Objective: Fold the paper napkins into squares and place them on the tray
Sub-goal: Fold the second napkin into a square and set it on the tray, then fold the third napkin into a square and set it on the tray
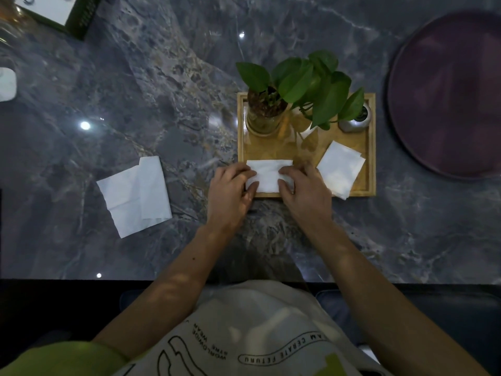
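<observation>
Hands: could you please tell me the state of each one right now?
Left hand: pinches the napkin at its left end.
Right hand: pinches the same napkin at its right end.

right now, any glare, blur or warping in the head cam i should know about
Head view: dim overall, small white glints on the glossy marble table; head view edges soft and stretched, the round purple plate at right smeared; head view centre sharp, the middle napkin crisp, leaf shadows on the wooden tray.
</observation>
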